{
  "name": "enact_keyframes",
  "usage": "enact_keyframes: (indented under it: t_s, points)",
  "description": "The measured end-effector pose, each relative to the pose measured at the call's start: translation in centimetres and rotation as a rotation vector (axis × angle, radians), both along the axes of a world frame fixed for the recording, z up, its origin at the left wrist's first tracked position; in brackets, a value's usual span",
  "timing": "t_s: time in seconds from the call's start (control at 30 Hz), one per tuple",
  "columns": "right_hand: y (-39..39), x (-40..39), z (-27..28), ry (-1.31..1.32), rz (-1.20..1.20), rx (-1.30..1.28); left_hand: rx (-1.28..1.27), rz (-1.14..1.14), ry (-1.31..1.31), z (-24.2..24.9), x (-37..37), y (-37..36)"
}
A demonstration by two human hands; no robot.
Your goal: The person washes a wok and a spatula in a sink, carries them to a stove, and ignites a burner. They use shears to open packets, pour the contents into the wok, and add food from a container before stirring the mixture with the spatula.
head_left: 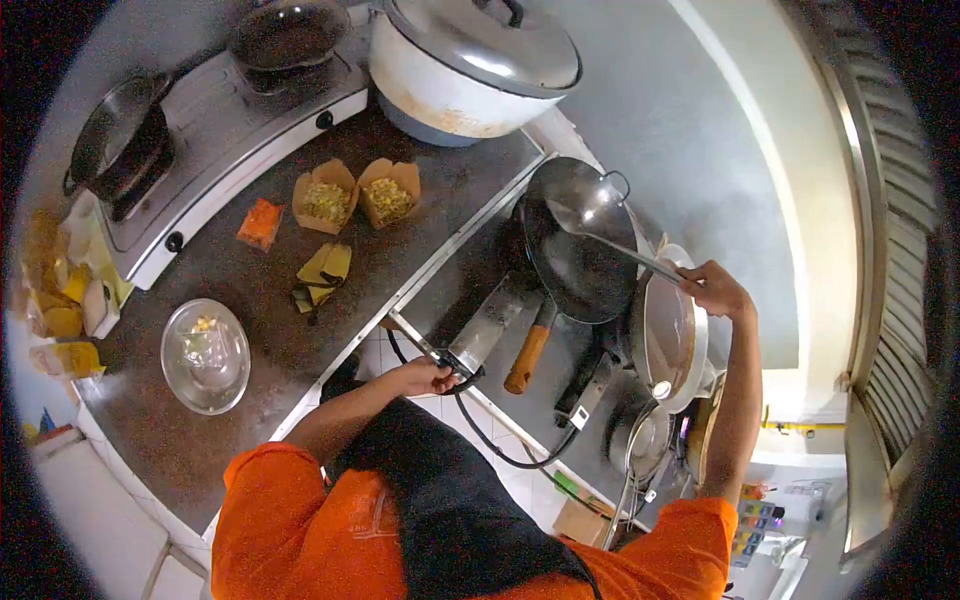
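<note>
My right hand (718,290) is closed round the handle of a long metal wok spatula (630,250). Its head lies in the dark wok (580,275), which stands tilted on a burner with its wooden handle (528,355) toward me. My left hand (425,376) has its fingers closed at the gas burner's knob (458,372), at the front edge of the stove; the fingers partly hide it. Beside the wok, under my right forearm, is a large pan (670,330) with pale liquid in it.
Two cardboard boxes of chopped food (326,202), an orange packet (261,222) and a glass bowl (205,357) sit on the left counter. A big lidded pot (465,80) stands at the back. A strainer (650,440) lies at right; a black hose (510,460) loops in front.
</note>
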State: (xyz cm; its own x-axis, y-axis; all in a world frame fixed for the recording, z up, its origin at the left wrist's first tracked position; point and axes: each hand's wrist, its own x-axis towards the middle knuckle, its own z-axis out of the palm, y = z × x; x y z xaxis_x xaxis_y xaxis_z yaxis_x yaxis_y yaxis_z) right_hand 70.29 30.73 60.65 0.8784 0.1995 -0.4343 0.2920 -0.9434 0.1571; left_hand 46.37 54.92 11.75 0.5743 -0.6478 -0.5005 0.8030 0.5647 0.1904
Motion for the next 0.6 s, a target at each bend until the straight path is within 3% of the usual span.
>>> enact_keyframes:
  t_s: [0.07, 0.17, 0.2, 0.33, 0.4, 0.43, 0.47, 0.53, 0.6]
  points:
    - [1.1, -1.2, 1.9, 0.047, -0.089, 0.078, 0.028, 0.037, -0.034, 1.1, -0.5, 0.4]
    - [3.2, -2.6, 4.6, 0.174, -0.158, -0.267, -0.078, 0.065, -0.086, 1.2, -0.7, 0.8]
    - [2.6, -2.2, 3.9, 0.175, -0.164, -0.268, -0.063, 0.069, -0.090, 0.5, -0.6, 0.5]
    - [-1.6, 0.0, -1.3, -0.064, 0.053, -0.195, 0.015, 0.043, -0.081, 0.9, -0.6, 0.5]
    - [-2.5, 0.5, -2.1, -0.082, 0.238, 0.070, 0.011, 0.057, -0.074, 1.2, -0.5, 0.5]
    - [-2.5, 0.2, -0.9, -0.031, 0.070, 0.061, 0.039, 0.029, -0.065, 1.5, -0.5, 0.6]
    - [-1.4, -0.6, 0.7, -0.031, 0.069, 0.062, 0.067, 0.000, -0.057, 1.7, -0.5, 0.6]
    - [1.4, -1.9, 3.7, 0.139, -0.122, -0.143, 0.070, 0.005, -0.049, 1.3, -0.3, 0.5]
    - [1.4, -1.8, 3.6, 0.156, -0.124, -0.172, 0.074, -0.001, -0.039, 0.4, -0.5, 0.2]
